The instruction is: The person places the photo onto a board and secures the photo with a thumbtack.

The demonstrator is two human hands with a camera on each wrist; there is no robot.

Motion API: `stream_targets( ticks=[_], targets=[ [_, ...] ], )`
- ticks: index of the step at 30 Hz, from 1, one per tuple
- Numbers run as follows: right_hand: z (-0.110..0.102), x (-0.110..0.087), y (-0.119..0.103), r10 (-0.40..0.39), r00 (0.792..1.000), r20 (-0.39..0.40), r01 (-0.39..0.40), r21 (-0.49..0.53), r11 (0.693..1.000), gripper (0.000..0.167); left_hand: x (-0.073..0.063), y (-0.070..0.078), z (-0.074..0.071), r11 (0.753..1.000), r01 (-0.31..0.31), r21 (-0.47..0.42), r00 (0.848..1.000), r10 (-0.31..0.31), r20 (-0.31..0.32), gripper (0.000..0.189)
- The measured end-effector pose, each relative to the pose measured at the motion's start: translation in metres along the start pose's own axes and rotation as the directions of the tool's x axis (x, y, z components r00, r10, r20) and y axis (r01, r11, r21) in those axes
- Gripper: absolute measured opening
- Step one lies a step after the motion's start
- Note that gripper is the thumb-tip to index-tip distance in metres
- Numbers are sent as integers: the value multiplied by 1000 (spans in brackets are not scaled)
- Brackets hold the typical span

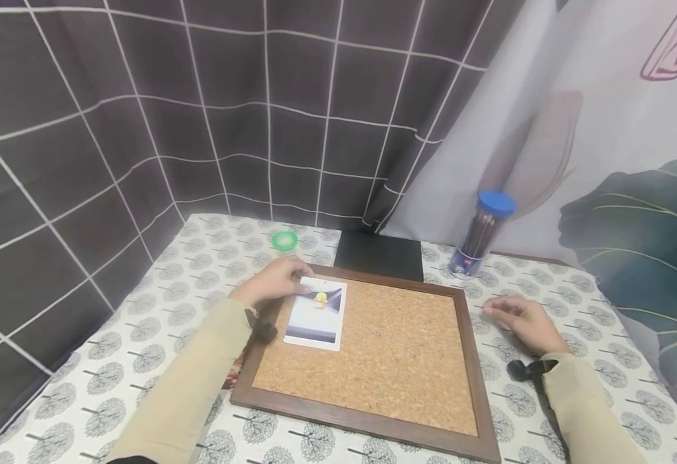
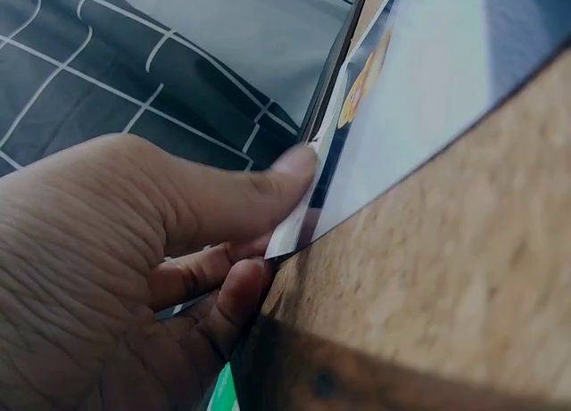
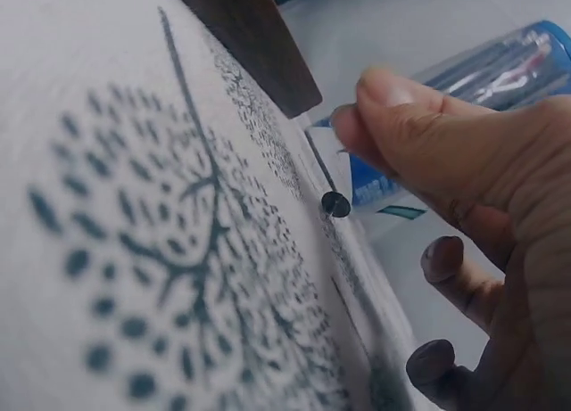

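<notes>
My left hand (image 1: 280, 278) pinches the upper left corner of a white-bordered photo print (image 1: 313, 322), thumb on its face, as the left wrist view shows. The photo has a small yellow figure and lies over the upper left part of a brown-framed cork board (image 1: 396, 361). My left fingers (image 2: 236, 295) are at the frame's edge, partly hidden behind the photo corner. Right of the board, my right hand (image 1: 521, 322) rests by the tablecloth, its thumb and index fingertips close together and the other fingers (image 3: 442, 259) loosely bent. Nothing shows between them.
A clear jar with a blue lid (image 1: 496, 203), full of thin dark sticks, stands behind my right hand. A green ring-shaped thing (image 1: 284, 241) and a flat black sheet (image 1: 379, 254) lie behind the board. Checked dark curtain (image 1: 292, 129) hangs past the tree-print tablecloth (image 1: 106, 412).
</notes>
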State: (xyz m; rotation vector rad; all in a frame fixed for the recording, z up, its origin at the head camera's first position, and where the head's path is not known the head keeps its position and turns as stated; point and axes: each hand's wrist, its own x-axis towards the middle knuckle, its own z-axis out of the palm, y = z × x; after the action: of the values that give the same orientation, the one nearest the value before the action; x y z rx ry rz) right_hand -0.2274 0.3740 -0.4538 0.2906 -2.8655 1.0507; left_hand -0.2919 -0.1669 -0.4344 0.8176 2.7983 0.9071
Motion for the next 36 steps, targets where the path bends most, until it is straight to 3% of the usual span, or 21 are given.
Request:
stream_targets(
  ticks=[5,9,13,17,21,25,31,36],
  targets=[
    [-6,4,-25,-71,997,-15,71,-19,997,22,-1,-2,-2,1000,4,3,1000,-4,15,40],
    [0,23,-61,-213,977,-4,213,-66,975,18,1,-5,1,1000,-2,17,1000,2,16,42],
    [18,54,-110,-332,943,4,332,-28,943,13,5,-7,3,1000,-17,15,1000,17,-10,42],
    [54,82,-161,-408,911,55,404,64,912,12,5,-8,6,1000,-12,-13,1000,12,4,41],
    [98,106,-206,-426,890,163,412,116,904,17,2,-9,6,1000,-12,-23,1000,12,7,41],
    [143,126,-233,-419,875,243,390,162,907,12,4,-10,6,999,-22,-27,1000,22,0,44],
    [195,134,-236,-340,901,271,264,281,923,6,5,-12,8,999,-15,-29,1000,14,-4,49],
    [210,133,-227,-343,896,282,260,293,920,5,1,-12,7,998,16,-54,1000,-15,10,47]
  ],
)
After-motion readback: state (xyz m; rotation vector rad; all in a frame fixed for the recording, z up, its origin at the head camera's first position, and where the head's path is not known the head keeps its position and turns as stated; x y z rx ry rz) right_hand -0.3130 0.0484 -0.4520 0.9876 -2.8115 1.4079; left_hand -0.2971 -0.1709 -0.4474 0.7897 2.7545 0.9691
